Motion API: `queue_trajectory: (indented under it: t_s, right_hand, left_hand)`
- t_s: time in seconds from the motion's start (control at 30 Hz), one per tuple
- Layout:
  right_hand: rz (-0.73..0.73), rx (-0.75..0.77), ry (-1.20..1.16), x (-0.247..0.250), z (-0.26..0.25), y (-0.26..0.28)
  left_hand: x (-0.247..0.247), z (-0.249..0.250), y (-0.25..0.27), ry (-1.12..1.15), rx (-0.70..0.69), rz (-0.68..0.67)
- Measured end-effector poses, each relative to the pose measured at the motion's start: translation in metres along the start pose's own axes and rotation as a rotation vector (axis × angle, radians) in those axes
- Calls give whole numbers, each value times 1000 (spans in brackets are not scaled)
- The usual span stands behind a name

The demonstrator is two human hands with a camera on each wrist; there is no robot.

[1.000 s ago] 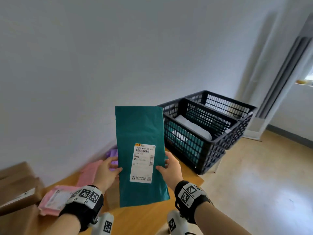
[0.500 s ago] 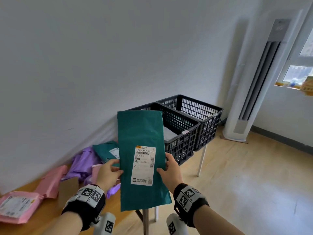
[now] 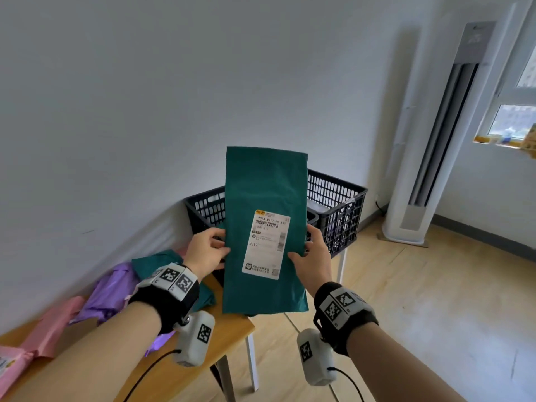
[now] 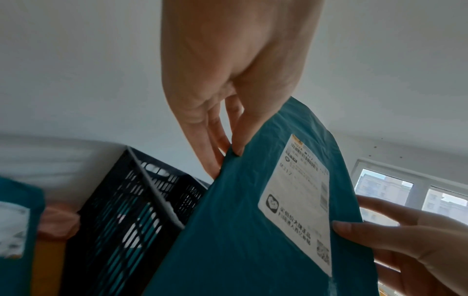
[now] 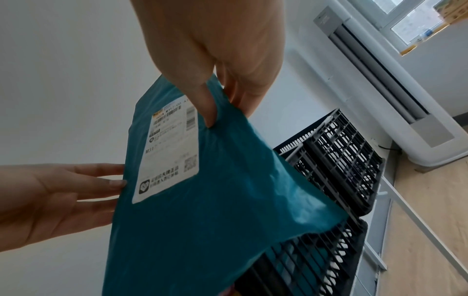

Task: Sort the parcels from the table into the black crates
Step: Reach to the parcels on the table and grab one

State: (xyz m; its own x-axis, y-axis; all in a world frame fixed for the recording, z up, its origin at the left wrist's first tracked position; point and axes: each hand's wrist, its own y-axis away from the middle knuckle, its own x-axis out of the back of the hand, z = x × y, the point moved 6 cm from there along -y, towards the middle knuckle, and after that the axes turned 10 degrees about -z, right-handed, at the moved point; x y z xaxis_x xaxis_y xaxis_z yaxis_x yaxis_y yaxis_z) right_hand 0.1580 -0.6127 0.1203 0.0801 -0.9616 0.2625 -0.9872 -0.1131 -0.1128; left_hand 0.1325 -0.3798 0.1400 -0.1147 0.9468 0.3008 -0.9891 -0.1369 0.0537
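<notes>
From the head camera, the green parcel (image 3: 265, 227) is held upright above the desk's (image 3: 232, 329) right end, in front of two black crates (image 3: 336, 210). The left hand (image 3: 204, 250) and right hand (image 3: 314, 253) pinch its side edges.

The left wrist camera shows the left thumb and fingers (image 4: 202, 140) closed on the parcel's edge.

The right wrist camera shows the right thumb and fingers (image 5: 207, 104) pinching the opposite edge.

light: daylight from window (image 3: 519, 117) | dim wrist views | edges warped, blurred

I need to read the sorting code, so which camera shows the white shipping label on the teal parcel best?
The head view: the shipping label faces the camera squarely and unobstructed on the teal parcel. Both wrist views see the label at a steep slant, blurred, with its print foreshortened.
</notes>
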Motion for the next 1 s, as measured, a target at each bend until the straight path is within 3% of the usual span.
queue_trajectory:
  t_s: [0.2, 0.6, 0.8, 1.0]
  right_hand:
    - [13, 49, 11, 27, -19, -68]
    - [-166, 54, 146, 18, -61, -234]
    - [-260, 27, 233, -4, -56, -302]
    - [-360, -50, 431, -24, -19, -355]
  left_hand:
    - [-11, 34, -66, 22, -51, -32]
    - [20, 74, -201, 58, -37, -74]
    - [30, 64, -247, 50, 22, -45]
    - [19, 45, -287, -60, 112, -57]
